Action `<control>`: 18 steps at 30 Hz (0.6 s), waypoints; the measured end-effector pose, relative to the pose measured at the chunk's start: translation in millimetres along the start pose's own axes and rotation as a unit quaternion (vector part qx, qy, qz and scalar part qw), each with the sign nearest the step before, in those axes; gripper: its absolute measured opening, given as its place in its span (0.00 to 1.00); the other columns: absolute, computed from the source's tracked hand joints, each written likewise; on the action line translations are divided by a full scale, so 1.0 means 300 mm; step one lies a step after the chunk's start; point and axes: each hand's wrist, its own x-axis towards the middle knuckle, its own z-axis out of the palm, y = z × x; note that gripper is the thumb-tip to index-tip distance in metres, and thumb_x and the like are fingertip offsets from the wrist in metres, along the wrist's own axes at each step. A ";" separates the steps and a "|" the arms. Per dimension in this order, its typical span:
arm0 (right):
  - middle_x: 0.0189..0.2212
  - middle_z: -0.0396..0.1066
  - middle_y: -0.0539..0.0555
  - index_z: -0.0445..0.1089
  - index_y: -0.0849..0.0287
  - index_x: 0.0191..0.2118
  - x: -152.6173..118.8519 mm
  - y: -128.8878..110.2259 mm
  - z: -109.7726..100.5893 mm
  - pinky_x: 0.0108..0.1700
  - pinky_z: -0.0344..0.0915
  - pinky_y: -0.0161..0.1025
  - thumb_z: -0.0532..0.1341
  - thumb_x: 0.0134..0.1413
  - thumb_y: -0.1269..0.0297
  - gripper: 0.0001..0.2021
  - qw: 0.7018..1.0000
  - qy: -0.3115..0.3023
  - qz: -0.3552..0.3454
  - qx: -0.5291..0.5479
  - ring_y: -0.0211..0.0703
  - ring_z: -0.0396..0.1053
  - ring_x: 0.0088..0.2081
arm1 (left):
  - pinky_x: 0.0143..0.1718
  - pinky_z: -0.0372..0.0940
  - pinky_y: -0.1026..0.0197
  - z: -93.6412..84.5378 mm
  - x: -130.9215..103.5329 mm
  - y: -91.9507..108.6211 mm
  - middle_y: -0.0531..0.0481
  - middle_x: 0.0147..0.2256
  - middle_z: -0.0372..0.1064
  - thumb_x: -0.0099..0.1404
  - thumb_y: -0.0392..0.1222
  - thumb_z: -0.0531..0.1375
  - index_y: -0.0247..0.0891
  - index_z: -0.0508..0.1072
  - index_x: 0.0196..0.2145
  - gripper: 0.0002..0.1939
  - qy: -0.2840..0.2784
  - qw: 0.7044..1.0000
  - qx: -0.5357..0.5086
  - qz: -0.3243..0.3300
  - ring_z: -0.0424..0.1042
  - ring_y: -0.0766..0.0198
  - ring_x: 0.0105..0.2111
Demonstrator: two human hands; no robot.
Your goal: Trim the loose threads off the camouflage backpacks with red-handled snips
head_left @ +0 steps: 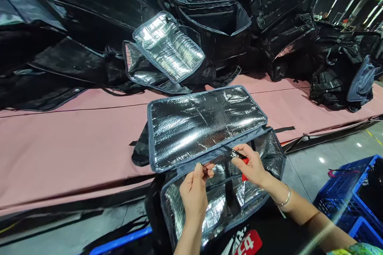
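In front of me lies an open black bag with silver foil lining and grey fabric edging. Its foil-lined flap is folded back onto the pink table. My left hand pinches the grey edging along the seam between flap and bag body. Just to the right, my right hand is closed around small black-and-red snips, their dark tip pointing left at the seam. Part of the tool is hidden by the fingers.
Black bags, including an open one, are piled along the far side of the pink table. Another backpack sits at the right. Blue crates stand on the floor at lower right.
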 end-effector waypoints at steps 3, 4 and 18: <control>0.26 0.72 0.48 0.67 0.57 0.41 0.038 0.032 -0.067 0.31 0.64 0.33 0.62 0.48 0.55 0.15 0.994 0.033 -0.033 -0.097 0.38 0.69 0.26 | 0.26 0.62 0.62 0.004 0.003 0.005 0.48 0.25 0.72 0.50 0.52 0.65 0.34 0.71 0.24 0.17 0.008 1.000 -0.016 -0.006 0.64 0.68 0.22; 0.27 0.73 0.49 0.69 0.56 0.40 0.052 0.044 -0.085 0.33 0.64 0.34 0.63 0.48 0.56 0.14 0.989 0.040 -0.044 -0.136 0.39 0.70 0.28 | 0.25 0.62 0.62 0.006 0.004 0.005 0.48 0.25 0.72 0.49 0.52 0.65 0.34 0.71 0.24 0.17 0.011 1.000 -0.020 -0.008 0.64 0.68 0.22; 0.31 0.76 0.49 0.74 0.54 0.29 0.223 0.008 -0.118 0.31 0.60 0.33 0.66 0.48 0.65 0.01 0.959 -0.036 -0.024 -0.280 0.44 0.73 0.33 | 0.43 0.58 0.55 0.040 0.082 0.060 0.44 0.35 0.74 0.57 0.44 0.61 0.44 0.76 0.38 0.10 -0.107 0.749 0.456 0.468 0.69 0.56 0.37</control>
